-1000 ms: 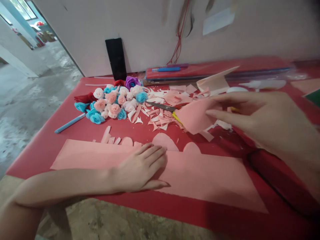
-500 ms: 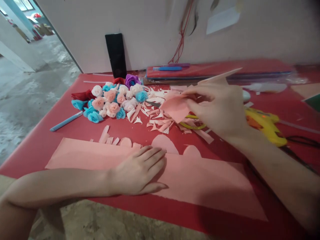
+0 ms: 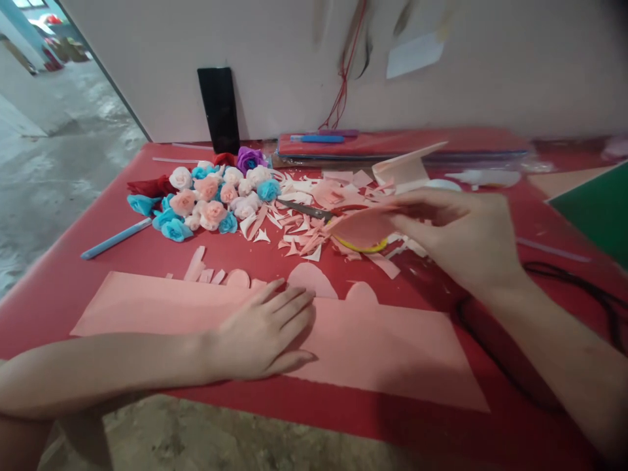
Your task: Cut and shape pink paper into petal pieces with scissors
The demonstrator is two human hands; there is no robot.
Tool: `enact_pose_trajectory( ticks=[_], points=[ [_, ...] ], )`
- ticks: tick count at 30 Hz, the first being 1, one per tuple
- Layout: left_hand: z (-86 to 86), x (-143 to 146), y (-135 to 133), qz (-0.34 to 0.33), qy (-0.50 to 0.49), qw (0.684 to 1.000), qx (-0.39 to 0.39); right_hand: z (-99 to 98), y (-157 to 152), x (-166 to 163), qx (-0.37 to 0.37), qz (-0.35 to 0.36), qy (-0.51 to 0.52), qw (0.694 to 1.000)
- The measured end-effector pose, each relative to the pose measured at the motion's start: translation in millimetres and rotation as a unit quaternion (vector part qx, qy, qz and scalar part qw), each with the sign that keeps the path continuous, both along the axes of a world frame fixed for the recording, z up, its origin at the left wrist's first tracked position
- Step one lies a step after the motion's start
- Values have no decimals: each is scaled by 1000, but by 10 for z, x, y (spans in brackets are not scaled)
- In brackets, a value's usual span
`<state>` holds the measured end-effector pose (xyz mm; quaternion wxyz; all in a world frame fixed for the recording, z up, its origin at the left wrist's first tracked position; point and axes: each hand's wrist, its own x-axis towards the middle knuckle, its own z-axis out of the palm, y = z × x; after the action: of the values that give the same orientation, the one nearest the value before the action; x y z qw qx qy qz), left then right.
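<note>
My left hand lies flat, fingers stretched out, on a long pink paper sheet. Just beyond its fingertips are rounded pink paper cutouts and a few small strips along the sheet's far edge. Above the table, my right hand pinches a curved pink paper piece between thumb and fingers. Behind and below that piece lie scissors with a yellow-and-red handle, partly hidden, among pink and white paper scraps.
Paper roses in several colours cluster at the left, near a light-blue pen. A black phone leans against the wall. Wrapped red sheets lie at the back. A black cord runs by my right forearm; a green sheet is far right.
My right hand has lowered slightly and moved right, still holding the paper piece. The yellow glue gun is no longer visible. My left hand stays on the sheet; the view has shifted a little.
</note>
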<state>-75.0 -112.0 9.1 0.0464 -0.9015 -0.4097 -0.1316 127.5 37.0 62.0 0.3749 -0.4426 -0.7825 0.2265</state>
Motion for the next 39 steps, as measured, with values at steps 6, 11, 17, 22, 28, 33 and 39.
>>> enact_pose_trajectory(
  ticks=[6, 11, 17, 22, 28, 33, 39],
  points=[
    [-8, -10, -1, 5, 3, 1000, -9, -160, 12, 16, -106, 106, -44, 988],
    [-14, -11, -3, 0, -4, 1000, -19, -252, 129, 97, 16, -23, 1, 1000],
    [21, 0, -11, 2, -5, 1000, -19, -81, 12, 92, -6, -35, 31, 999],
    [41, 10, -41, 45, 28, 999, 10, -24, -69, -39, -98, 25, 39, 994],
    [49, 19, -59, 42, 37, 998, 38, -1, -84, -190, -140, 104, 31, 984],
    [55, 28, -70, 21, 29, 996, 82, 14, -13, -270, -255, 161, 13, 953],
    [42, 36, -77, 0, 17, 994, 105, -25, 66, -351, -283, 250, -61, 924]
  ],
)
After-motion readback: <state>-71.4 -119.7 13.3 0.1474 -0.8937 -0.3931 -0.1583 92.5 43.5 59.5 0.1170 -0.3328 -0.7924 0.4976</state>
